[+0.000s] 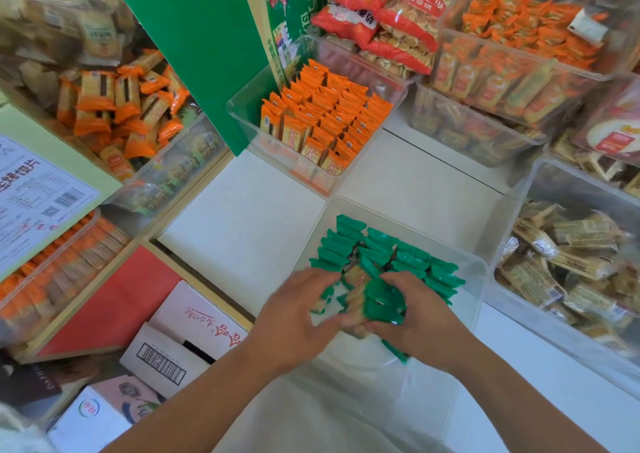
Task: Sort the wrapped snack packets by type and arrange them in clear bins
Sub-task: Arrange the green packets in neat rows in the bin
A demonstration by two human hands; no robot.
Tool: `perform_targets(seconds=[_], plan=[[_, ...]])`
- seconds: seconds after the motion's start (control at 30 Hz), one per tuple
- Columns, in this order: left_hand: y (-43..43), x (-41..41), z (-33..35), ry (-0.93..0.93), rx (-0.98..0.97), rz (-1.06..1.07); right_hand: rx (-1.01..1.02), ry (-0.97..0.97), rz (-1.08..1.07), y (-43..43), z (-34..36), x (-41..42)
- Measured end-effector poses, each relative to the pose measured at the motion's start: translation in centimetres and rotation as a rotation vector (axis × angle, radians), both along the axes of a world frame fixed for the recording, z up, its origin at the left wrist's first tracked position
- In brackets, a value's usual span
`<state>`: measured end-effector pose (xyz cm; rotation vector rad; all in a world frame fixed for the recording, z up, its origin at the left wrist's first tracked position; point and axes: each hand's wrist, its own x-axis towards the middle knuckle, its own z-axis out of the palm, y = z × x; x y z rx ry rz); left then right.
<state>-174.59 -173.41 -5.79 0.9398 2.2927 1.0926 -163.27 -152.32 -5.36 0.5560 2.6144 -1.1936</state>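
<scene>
While both hands meet over the near part of the clear bin (479, 290), the held bundle (375, 302) of green packets sits pressed between them, within the bin's outline.

The left hand (298, 310) grips the bundle's left side with curled fingers; blur hides their exact placement. The right hand (415, 317) clasps the right side, its fingers wrapped over the outermost green wrapper. Neither hand is spread wide; each is closed to the bundle's thickness.

The standing rows (349, 245) of green packets fill the far part of the same bin, directly ahead of the hands and just beyond the fingertips. The bundle's stack runs across, hand to hand; the long axis of any single packet in it cannot be told.

Judgement: both hands share the load equally, and the next move calls for a short forward placement against the nearest row.
</scene>
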Motion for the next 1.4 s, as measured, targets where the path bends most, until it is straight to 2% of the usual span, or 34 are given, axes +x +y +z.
perform_targets(seconds=[0.07, 0.17, 0.27, 0.4, 0.5, 0.63, 0.77, 0.9, 1.0, 1.07, 1.2, 1.3, 1.4], plan=[[-0.9, -1.3, -0.7, 0.169, 0.007, 0.128, 0.254, -0.005, 0.074, -0.1, -1.0, -1.0], [-1.7, -2.3, -1.9, 0.140, -0.088, 0.182, 0.384, 0.005, 0.132, -1.1, -3.1, -2.0], [-1.6, -2.4, -2.6, 0.160, -0.176, 0.106, 0.509, 0.017, 0.132, -1.9, -5.2, -2.6], [-0.7, -2.3, -2.7, 0.087, -0.230, 0.065, 0.713, -0.023, 0.114, -1.8, -6.4, -2.8], [-0.4, -2.4, -2.5, 0.110, -0.308, 0.024, 0.724, -0.005, 0.036, -2.4, -6.3, -2.9], [-0.3, -2.2, -2.9, 0.248, -0.320, -0.002, 0.751, 0.002, -0.011, -2.5, -6.3, -2.6], [-0.1, -1.4, -3.0, 0.461, -0.190, -0.045, 0.703, 0.016, -0.053, -2.2, -6.0, -2.1], [0.9, -1.4, -3.9, 0.529, -0.149, -0.145, 0.498, 0.188, -0.239, -0.5, -4.7, 0.0], [3.2, -2.0, -4.8, 0.613, -0.198, -0.330, 0.577, 0.306, -0.250, 1.2, -3.9, 3.0], [5.2, -2.7, -5.4, 0.662, -0.249, -0.440, 0.680, 0.263, -0.125, 1.9, -4.1, 4.3], [6.7, -3.6, -6.0, 0.695, -0.307, -0.545, 0.739, -0.024, 0.034, 2.1, -4.7, 5.0], [6.4, -3.8, -5.7, 0.683, -0.338, -0.567, 0.770, -0.040, 0.011, 1.7, -4.7, 5.2], [5.6, -3.5, -4.9, 0.600, -0.261, -0.485, 0.786, -0.021, -0.071, 1.6, -5.0, 5.8]])
